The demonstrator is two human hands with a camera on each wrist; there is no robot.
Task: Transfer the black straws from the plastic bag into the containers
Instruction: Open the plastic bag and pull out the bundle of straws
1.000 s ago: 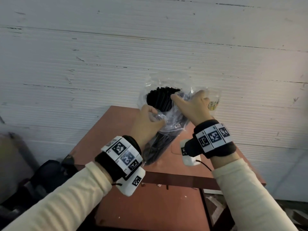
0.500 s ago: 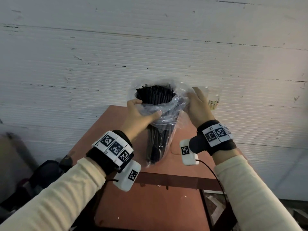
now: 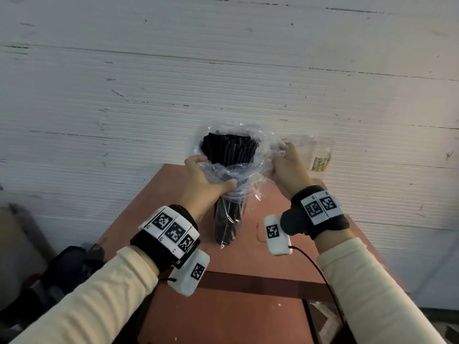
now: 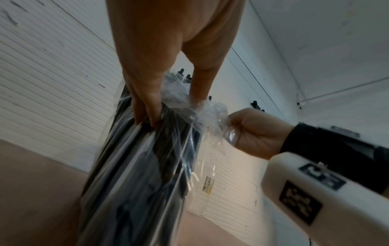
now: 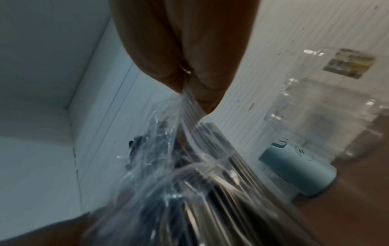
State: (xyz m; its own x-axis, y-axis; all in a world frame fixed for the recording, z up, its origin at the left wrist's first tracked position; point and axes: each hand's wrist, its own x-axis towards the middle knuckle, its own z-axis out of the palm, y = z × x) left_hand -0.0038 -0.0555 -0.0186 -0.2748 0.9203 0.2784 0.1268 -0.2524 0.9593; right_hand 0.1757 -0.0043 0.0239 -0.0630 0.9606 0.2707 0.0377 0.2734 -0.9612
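White ribbed wall panels fill the background behind my reddish-brown tabletop. On it stands the clear crinkled plastic bag, upright, its mouth pulled wide and the bundle of black straws fanning out of the top. My left hand grasps the bag round its neck, thumb across the near side and fingers curled onto the film over the straws. My right hand is clenched on the bag's right edge, pinching a gathered fold of film that stretches taut in the right wrist view. Just behind that hand, against the wall, stands a clear plastic container with a yellow label, upright; I cannot tell whether anything is in it. A pale blue cylindrical object lies on the table near it. Dark bags sit low at the left, off the table.
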